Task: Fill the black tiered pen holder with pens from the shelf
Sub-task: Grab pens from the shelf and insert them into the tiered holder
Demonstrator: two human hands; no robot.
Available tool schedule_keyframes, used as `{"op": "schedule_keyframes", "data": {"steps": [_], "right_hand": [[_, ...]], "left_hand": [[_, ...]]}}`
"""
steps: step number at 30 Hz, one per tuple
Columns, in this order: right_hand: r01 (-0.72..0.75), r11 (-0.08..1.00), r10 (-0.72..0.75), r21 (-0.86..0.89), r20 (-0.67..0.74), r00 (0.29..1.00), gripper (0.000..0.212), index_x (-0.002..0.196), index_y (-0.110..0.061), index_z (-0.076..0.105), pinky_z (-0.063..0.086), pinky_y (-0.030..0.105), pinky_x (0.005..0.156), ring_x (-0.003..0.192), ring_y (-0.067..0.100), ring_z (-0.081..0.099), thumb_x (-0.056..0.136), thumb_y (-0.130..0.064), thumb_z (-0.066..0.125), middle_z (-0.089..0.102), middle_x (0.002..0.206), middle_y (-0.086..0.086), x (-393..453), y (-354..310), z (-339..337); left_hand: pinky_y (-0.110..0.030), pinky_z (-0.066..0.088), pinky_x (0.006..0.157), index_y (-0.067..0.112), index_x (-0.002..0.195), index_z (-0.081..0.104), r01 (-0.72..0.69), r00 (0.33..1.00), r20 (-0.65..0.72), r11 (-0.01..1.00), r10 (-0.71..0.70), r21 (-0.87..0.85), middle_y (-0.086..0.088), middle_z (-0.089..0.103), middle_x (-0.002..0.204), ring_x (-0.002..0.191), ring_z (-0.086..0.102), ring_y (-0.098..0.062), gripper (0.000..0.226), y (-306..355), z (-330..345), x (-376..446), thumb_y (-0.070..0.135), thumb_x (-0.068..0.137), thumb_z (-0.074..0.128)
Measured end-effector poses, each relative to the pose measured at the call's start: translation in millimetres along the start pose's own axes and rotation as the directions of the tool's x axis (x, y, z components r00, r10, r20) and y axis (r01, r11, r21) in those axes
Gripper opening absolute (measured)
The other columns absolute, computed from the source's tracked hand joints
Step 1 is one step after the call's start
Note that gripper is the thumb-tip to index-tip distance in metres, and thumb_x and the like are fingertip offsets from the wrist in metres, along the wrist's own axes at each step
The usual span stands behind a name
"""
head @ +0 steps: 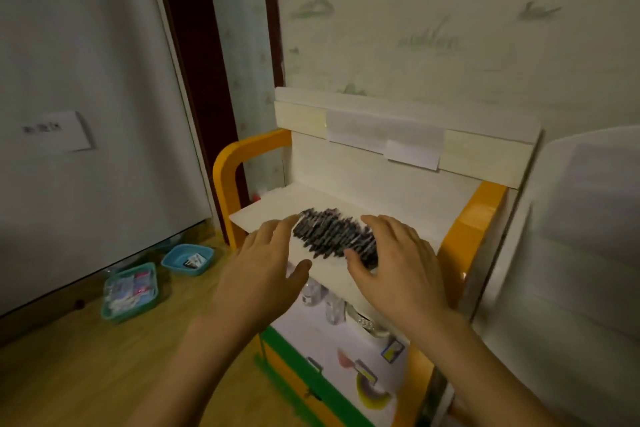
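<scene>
A heap of dark pens lies on the white top board of the shelf, just above the centre of the frame. The left hand reaches in from the lower left with its fingers straight and loosely spread, fingertips at the left end of the heap; whether they touch it is blurred. It holds nothing. The right hand comes in from the lower right, fingers extended and slightly bent, lying over the right end of the heap, its thumb at the near edge of the pens. It does not appear to grip any pen. So the pens sit between the two hands. At the lower left of the frame, two teal baskets stand on the wooden floor.
</scene>
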State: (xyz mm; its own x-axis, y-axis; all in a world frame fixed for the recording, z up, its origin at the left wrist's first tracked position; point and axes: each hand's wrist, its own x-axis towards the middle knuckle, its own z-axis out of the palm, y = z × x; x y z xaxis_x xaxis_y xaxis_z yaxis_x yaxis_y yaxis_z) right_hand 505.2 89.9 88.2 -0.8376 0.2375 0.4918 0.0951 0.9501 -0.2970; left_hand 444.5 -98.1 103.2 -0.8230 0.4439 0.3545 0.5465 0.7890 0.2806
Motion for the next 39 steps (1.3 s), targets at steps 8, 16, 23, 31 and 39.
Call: {"op": "schedule_keyframes", "data": {"steps": [8, 16, 23, 31, 39], "right_hand": [[-0.05, 0.998, 0.051, -0.033, 0.027, 0.998, 0.057, 0.137, -0.024, 0.048, 0.046, 0.04, 0.095, 0.119, 0.022, 0.052, 0.088, -0.053, 0.049, 0.056, 0.131, -0.003, 55.3, -17.8, 56.8], [-0.156, 0.987, 0.159, -0.05, 0.06, 0.985, 0.057, 0.137, -0.027, 0.046, 0.044, 0.037, 0.093, 0.12, 0.02, 0.051, 0.089, -0.057, 0.049, 0.055, 0.132, -0.004, 119.0, 10.2, 129.6], [-0.265, 0.958, 0.277, -0.111, 0.108, 0.955, 0.058, 0.138, -0.023, 0.045, 0.045, 0.037, 0.094, 0.119, 0.022, 0.051, 0.09, -0.056, 0.047, 0.055, 0.132, 0.0, 179.4, 48.2, 185.2], [-0.379, 0.902, 0.413, -0.208, 0.152, 0.898, 0.059, 0.135, -0.022, 0.049, 0.044, 0.037, 0.093, 0.116, 0.022, 0.054, 0.088, -0.058, 0.049, 0.059, 0.127, 0.0, 202.1, 71.2, 224.7], [-0.491, 0.834, 0.534, -0.252, 0.15, 0.832, 0.062, 0.143, -0.024, 0.04, 0.033, 0.038, 0.107, 0.129, 0.021, 0.042, 0.091, -0.058, 0.045, 0.049, 0.138, -0.003, 206.1, 77.6, 235.1]], "left_hand": [[-0.035, 0.043, 0.104, 0.034, 0.151, 0.015, -0.004, 1.0, 0.023, 0.998, 0.006, -0.06, 0.008, 0.026, 0.155, 0.136, 0.037, -0.015, 0.07, -60.4, 13.9, 52.8, 0.051, 0.093, 0.051], [-0.036, 0.042, 0.106, 0.03, 0.15, 0.018, -0.077, 0.989, 0.118, 0.993, 0.088, -0.092, 0.004, 0.03, 0.155, 0.136, 0.037, -0.018, 0.069, -101.8, 67.5, 151.0, 0.05, 0.093, 0.052], [-0.04, 0.043, 0.103, 0.026, 0.15, 0.024, -0.161, 0.959, 0.207, 0.974, 0.192, -0.157, 0.0, 0.033, 0.152, 0.134, 0.038, -0.022, 0.066, -115.4, 122.7, 249.7, 0.045, 0.094, 0.053], [-0.036, 0.049, 0.087, 0.022, 0.14, 0.041, -0.043, 0.929, 0.349, 0.973, 0.123, -0.227, -0.004, 0.05, 0.132, 0.117, 0.051, -0.023, 0.054, -134.8, 205.5, 300.3, 0.045, 0.093, 0.055], [-0.046, 0.042, 0.106, 0.006, 0.148, 0.026, 0.051, 0.836, 0.548, 0.998, -0.018, -0.046, -0.017, 0.029, 0.153, 0.14, 0.03, -0.032, 0.106, -134.1, 275.2, 318.6, 0.081, 0.076, 0.046]]}}
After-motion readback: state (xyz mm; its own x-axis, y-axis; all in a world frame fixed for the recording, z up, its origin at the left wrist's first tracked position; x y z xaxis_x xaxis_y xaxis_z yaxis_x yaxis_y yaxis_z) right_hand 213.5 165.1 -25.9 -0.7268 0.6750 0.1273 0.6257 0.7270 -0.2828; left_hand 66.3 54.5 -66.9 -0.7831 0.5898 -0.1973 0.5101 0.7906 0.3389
